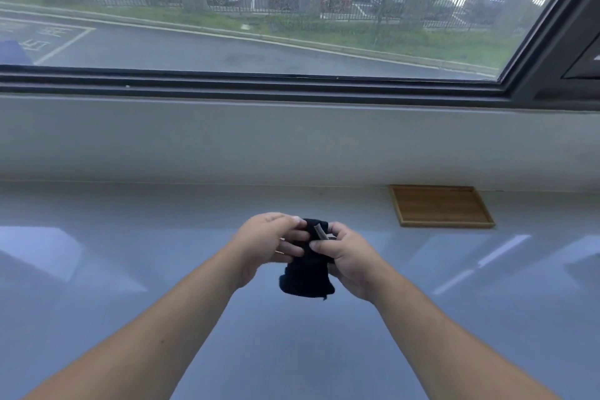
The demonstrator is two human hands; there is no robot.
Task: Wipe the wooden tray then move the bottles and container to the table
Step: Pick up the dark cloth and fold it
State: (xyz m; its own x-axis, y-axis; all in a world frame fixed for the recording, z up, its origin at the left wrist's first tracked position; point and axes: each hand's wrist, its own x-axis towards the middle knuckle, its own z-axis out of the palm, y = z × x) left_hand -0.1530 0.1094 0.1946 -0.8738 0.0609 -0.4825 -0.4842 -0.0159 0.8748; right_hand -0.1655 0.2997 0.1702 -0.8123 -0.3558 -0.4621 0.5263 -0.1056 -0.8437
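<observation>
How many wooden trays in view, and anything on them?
1. The wooden tray sits empty on the grey surface, far right against the wall under the window. No bottles or container visible; they may be out of frame.

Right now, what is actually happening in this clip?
A person holds a dark cloth between the left hand and the right hand, above a glossy grey surface by a window. The wooden tray sits empty to the right, against the wall under the sill, untouched. No bottles or container are in view.
</observation>
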